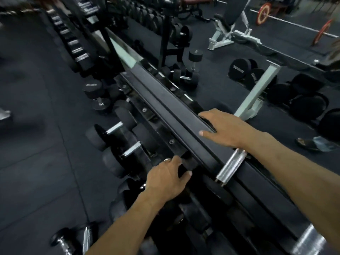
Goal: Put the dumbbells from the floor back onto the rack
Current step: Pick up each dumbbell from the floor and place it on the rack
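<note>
A long black dumbbell rack (165, 105) runs diagonally through the view, with several black dumbbells (112, 129) on its lower tier. My left hand (165, 179) curls its fingers and thumb around a black dumbbell head (190, 163) on the near side of the top rail. My right hand (223, 127) lies palm down on the top rail, fingers spread over its far edge. A chrome dumbbell handle (230, 165) lies across the rail just under my right wrist. On the floor, a black dumbbell (96, 96) stands upright to the left of the rack, and chrome dumbbells (73, 240) lie at bottom left.
Beyond the rack, small dumbbells (187, 74) and large round ones (239, 69) sit on the dark rubber floor. A white bench frame (255, 94) and an incline bench (226, 34) stand there. A red-plated barbell (265, 13) lies at the far right. Another rack (73, 43) stretches away upper left.
</note>
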Tool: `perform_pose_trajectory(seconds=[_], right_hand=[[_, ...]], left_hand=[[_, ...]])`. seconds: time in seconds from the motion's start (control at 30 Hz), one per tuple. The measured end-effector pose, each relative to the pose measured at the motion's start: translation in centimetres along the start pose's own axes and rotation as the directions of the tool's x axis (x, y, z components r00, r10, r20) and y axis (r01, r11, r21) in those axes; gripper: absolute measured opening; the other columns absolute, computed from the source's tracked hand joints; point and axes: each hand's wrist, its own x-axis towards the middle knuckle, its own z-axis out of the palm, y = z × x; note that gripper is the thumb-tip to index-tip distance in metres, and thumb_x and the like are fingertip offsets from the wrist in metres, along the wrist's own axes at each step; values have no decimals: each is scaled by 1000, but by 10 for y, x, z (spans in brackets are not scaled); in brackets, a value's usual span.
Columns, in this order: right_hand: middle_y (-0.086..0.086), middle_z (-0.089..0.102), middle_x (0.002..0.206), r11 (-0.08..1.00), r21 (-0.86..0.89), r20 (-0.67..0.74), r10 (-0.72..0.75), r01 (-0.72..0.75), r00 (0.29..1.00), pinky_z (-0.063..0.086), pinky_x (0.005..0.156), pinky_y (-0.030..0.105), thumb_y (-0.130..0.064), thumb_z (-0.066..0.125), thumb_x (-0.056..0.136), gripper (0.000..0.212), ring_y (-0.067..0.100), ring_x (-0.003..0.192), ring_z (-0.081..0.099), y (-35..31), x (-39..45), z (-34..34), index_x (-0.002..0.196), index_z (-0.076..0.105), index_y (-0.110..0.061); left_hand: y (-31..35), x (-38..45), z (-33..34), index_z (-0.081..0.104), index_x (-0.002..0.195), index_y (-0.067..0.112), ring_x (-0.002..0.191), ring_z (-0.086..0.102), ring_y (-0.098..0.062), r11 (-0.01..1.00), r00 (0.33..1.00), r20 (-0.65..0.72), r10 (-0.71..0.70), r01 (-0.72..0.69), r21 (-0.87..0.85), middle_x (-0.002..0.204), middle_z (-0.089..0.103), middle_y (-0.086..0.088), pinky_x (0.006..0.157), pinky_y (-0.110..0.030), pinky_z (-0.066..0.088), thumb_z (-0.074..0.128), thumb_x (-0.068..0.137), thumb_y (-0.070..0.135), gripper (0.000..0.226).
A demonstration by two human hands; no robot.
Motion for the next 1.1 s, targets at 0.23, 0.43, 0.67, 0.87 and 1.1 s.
perform_pose_trajectory(seconds=[0.23, 0.43, 0.67, 0.87, 1.1], right_hand=[[3, 36, 155, 965, -128, 61, -223, 230, 973, 42, 107, 42, -50, 50, 97, 69, 26, 137, 41, -142, 33, 12, 154, 25, -20], [4, 36, 154, 902, -186, 110, -375, 389, 921, 41, 107, 45, -49, 51, 97, 67, 27, 136, 43, -283, 37, 40, 153, 28, -21], [1, 39, 151, 817, -204, 173, -512, 539, 841, 41, 105, 46, -49, 50, 96, 65, 26, 134, 44, -459, 17, 96, 152, 28, -24], [0, 38, 151, 751, -172, 282, -583, 638, 762, 43, 103, 44, -47, 49, 98, 64, 25, 132, 45, -568, 10, 164, 153, 26, -25], [3, 42, 148, 655, -99, 431, -650, 749, 626, 45, 100, 45, -45, 50, 97, 62, 27, 128, 48, -644, 30, 284, 151, 29, -23]], left_hand=[[-101, -75, -43, 42, 130, 23, 108, 56, -23, 981, 971, -150, -187, 193, 25, 118, 56, -2, 85, -37, 46, 46, 91, 56, 51], [-197, -171, -65, 42, 127, 23, 107, 55, -21, 937, 916, -209, -342, 349, -5, 116, 56, 0, 85, -36, 47, 43, 92, 58, 49], [-308, -308, -76, 34, 135, 24, 114, 50, -21, 861, 831, -234, -505, 505, -63, 120, 53, 0, 90, -36, 44, 42, 92, 58, 56], [-383, -406, -57, 36, 132, 26, 113, 50, -19, 762, 741, -182, -646, 638, -108, 120, 53, 3, 88, -34, 43, 42, 90, 58, 53], [-445, -461, 16, 37, 128, 26, 115, 48, -18, 603, 607, -33, -794, 780, -171, 123, 50, 3, 93, -35, 43, 42, 92, 56, 48]])
